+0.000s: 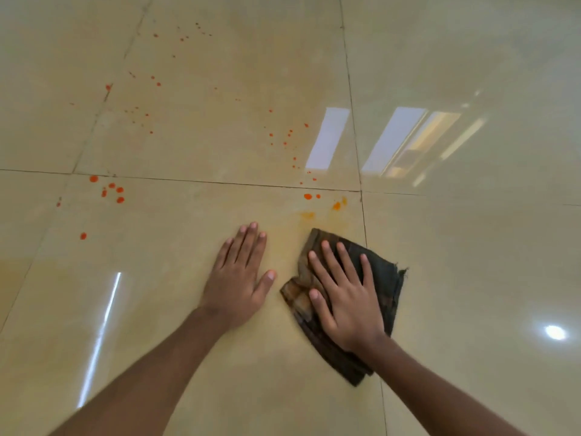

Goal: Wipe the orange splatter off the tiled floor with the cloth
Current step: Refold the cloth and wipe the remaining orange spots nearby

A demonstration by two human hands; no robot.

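A dark, stained cloth [385, 278] lies flat on the glossy beige tiled floor [188, 309]. My right hand [342, 294] presses down on the cloth with fingers spread. My left hand [239, 275] rests flat on the bare tile just left of it, fingers apart, holding nothing. Orange splatter is scattered ahead: smeared marks [336, 206] just beyond the cloth, a cluster of drops [111, 191] at the left, and fine dots [287, 140] further away. A faint yellowish smear [283, 234] lies between my hands.
Dark grout lines [353, 127] cross the floor. Bright window reflections [328, 136] and a lamp glare [555, 332] shine on the tiles at the right. More tiny orange specks [155, 80] reach the far left tile.
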